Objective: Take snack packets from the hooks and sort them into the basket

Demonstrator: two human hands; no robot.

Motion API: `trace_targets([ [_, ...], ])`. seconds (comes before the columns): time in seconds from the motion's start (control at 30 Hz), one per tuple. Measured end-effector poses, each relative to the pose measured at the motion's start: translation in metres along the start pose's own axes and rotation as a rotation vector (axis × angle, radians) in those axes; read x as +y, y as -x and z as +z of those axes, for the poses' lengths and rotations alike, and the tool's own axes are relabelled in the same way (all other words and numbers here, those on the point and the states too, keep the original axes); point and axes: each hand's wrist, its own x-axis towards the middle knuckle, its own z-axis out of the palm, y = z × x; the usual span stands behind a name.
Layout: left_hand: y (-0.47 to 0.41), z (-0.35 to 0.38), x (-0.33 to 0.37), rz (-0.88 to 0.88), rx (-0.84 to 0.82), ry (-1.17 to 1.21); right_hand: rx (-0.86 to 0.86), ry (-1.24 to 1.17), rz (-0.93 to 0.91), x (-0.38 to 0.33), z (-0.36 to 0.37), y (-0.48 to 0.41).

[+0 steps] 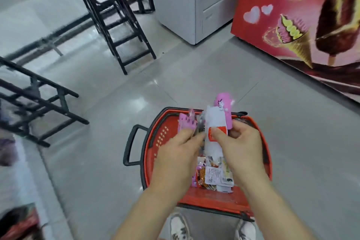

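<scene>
**Both hands full over the basket**

The pale grey tiled floor [194, 84] fills most of the scene. At the right stands a big red freezer cabinet printed with ice-cream pictures [292, 25], with a plain grey metal cabinet [185, 6] beside it and tall black metal stools [120, 31] to the left. A red plastic shopping basket with black handles [161, 138] sits on the floor in front of the person's white shoes [179, 226].

The left hand [175, 154] pinches a small pink-purple snack packet [187, 123]. The right hand [241, 148] grips a white packet with a red patch [216, 122], and a taller pink packet [224, 107] stands behind it (blurred, so I cannot tell whether the same grip holds both). All three are held above the basket, where a heap of mixed snack packets [212, 175] already lies.
</scene>
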Motion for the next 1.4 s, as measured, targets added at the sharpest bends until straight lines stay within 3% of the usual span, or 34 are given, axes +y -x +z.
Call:
trace_targets([
  [0.17, -0.002, -0.132, 0.071, -0.063, -0.184, 0.042, -0.016, -0.082, 0.041, -0.146, -0.008, 0.066],
  [0.23, -0.008, -0.177, 0.085, -0.105, -0.098, -0.001, -0.095, -0.147, 0.061, -0.198, -0.009, 0.089],
  [0.4, -0.031, -0.265, 0.081, -0.090, 0.304, -0.076, -0.281, -0.203, -0.009, -0.297, 0.011, 0.131],
  [0.5, -0.036, -0.305, 0.073, -0.045, 0.428, -0.103, -0.352, -0.177, -0.077, -0.338, 0.029, 0.148],
  [0.63, -0.038, -0.364, 0.062, -0.040, 0.492, 0.028, -0.452, 0.022, -0.283, -0.369, 0.052, 0.166],
  [0.7, -0.042, -0.385, 0.060, -0.137, 0.481, 0.142, -0.512, 0.123, -0.371, -0.378, 0.056, 0.169],
  [0.77, -0.041, -0.402, 0.055, -0.348, 0.492, 0.284, -0.588, 0.083, -0.393, -0.392, 0.060, 0.173],
  [0.83, -0.039, -0.417, 0.056, -0.488, 0.521, 0.471, -0.543, 0.051, -0.450, -0.404, 0.059, 0.169],
  [1.03, -0.035, -0.443, 0.072, -0.571, 0.560, 0.639, -0.716, 0.359, -0.607, -0.442, 0.060, 0.140],
  [1.3, -0.031, -0.443, 0.104, -0.637, 0.787, 0.744, -1.051, 0.141, -0.474, -0.454, 0.062, 0.114],
  [1.4, -0.027, -0.439, 0.113, -0.664, 0.892, 0.767, -1.091, 0.109, -0.468, -0.455, 0.057, 0.114],
])
